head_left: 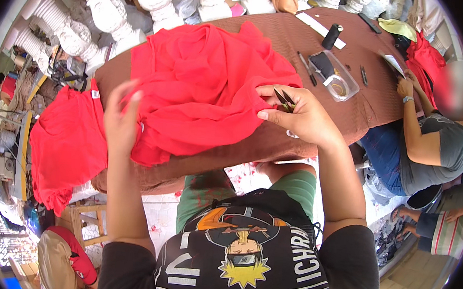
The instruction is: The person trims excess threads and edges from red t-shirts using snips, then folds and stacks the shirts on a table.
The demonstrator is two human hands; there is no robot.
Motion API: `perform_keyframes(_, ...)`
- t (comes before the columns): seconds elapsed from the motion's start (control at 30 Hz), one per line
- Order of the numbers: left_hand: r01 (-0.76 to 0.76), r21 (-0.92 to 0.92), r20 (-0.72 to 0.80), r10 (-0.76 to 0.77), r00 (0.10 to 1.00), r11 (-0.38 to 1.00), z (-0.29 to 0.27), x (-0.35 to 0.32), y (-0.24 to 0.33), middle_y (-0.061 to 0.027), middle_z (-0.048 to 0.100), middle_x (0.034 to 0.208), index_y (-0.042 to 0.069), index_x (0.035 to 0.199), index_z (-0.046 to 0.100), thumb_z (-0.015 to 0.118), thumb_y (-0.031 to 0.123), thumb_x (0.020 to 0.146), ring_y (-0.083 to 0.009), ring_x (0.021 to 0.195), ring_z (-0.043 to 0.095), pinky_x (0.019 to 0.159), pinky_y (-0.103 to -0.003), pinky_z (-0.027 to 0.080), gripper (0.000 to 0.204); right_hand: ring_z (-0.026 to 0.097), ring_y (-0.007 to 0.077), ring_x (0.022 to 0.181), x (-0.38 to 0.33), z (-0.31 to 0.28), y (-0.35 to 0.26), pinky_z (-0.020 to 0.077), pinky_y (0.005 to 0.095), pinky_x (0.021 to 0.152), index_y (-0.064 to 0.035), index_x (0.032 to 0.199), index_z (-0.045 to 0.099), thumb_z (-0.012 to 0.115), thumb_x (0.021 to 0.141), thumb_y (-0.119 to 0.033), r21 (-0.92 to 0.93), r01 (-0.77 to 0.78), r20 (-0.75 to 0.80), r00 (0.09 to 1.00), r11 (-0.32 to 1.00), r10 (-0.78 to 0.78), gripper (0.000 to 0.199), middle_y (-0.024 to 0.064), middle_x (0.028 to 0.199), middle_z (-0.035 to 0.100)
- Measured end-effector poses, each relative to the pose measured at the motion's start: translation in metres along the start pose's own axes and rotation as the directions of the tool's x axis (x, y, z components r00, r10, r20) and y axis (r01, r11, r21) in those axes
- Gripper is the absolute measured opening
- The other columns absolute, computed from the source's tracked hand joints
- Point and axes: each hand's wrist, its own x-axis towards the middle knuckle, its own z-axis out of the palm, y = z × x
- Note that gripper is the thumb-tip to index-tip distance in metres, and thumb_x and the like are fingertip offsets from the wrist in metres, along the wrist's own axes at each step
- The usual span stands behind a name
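A large heap of red cloth [194, 69] lies loosely bunched on the brown-covered table in front of me. My right hand [305, 118] is at the cloth's right edge, closed around a small pair of thread snips [285, 98] whose dark blades point up and left. Its thumb and fingertips touch the cloth, though I cannot tell whether they pinch it. Over the left side of the heap, my left hand [121, 118] is blurred by motion. Its thumb and fingers look apart, and nothing shows between them.
More red garments [69, 141] hang over the table's left end. On the brown tablecloth [355, 111] sit a clear plastic box [344, 83], a black thread spool [333, 36], a white ruler [313, 26] and pens. A co-worker [433, 134] sits at the right. White balusters [103, 9] line the back.
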Motion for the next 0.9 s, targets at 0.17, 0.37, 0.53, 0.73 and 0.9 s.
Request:
perform_keyframes(0.17,-0.463,-0.185,0.731,0.436,0.524,0.867,0.081,0.007,0.11,-0.0116,0.058,0.118,0.004,0.131,0.047,0.063,0.012,0.083,-0.0243,0.113,0.053,0.103,-0.037,0.035,0.051,0.053,0.0022,0.082,-0.003,0.009,-0.007,0.0442,0.0186,0.074,0.0018,0.114,0.06,0.071,0.08,-0.002,-0.071,0.136,0.098,0.987,0.988,-0.129,0.036,-0.0009,0.092,0.062)
perform_keyframes(0.37,-0.519,-0.053,0.843,0.317,0.435,0.853,0.092,0.034,0.097,-0.008,0.062,0.095,0.007,0.111,0.058,0.071,0.012,0.075,-0.0256,0.089,0.057,0.092,-0.036,0.041,0.039,0.049,0.003,0.074,-0.016,0.0,-0.007,0.0422,0.0199,0.066,-0.0013,0.109,0.064,0.071,0.08,-0.004,0.13,-0.012,0.063,0.998,0.991,0.004,0.03,-0.0047,0.087,0.059)
perform_keyframes(0.53,-0.671,0.04,0.466,0.58,0.668,0.741,0.104,-0.002,0.071,-0.0065,0.057,0.073,0.007,0.075,0.054,0.071,0.002,0.06,-0.0258,0.069,0.054,0.061,-0.035,0.044,0.023,0.047,0.0043,0.063,-0.02,0.019,0.026,0.04,0.021,0.055,-0.003,0.089,0.06,0.075,0.073,-0.004,-0.307,0.154,-0.276,0.93,0.939,-0.243,0.021,-0.0023,0.077,0.056)
perform_keyframes(0.73,-0.758,0.041,0.073,0.754,0.652,0.651,0.124,-0.058,0.049,-0.002,0.046,0.061,0.01,0.068,0.051,0.065,-0.001,0.048,-0.0195,0.053,0.047,0.045,-0.031,0.033,0.027,0.051,0.0087,0.062,-0.019,0.041,0.05,0.042,0.0219,0.055,-0.0057,0.078,0.05,0.063,0.067,0.01,-0.384,0.345,-0.504,0.699,0.857,-0.507,0.024,0.0029,0.078,0.056)
perform_keyframes(0.9,-0.773,0.029,0.056,0.771,0.635,0.634,0.124,-0.066,0.049,-0.0009,0.044,0.06,0.01,0.065,0.054,0.065,0.002,0.05,-0.0187,0.05,0.044,0.044,-0.03,0.03,0.021,0.054,0.0144,0.061,-0.023,0.036,0.05,0.0432,0.0243,0.051,-0.0068,0.077,0.049,0.063,0.063,0.011,-0.536,0.388,-0.423,0.645,0.75,-0.636,0.027,0.0049,0.08,0.057)
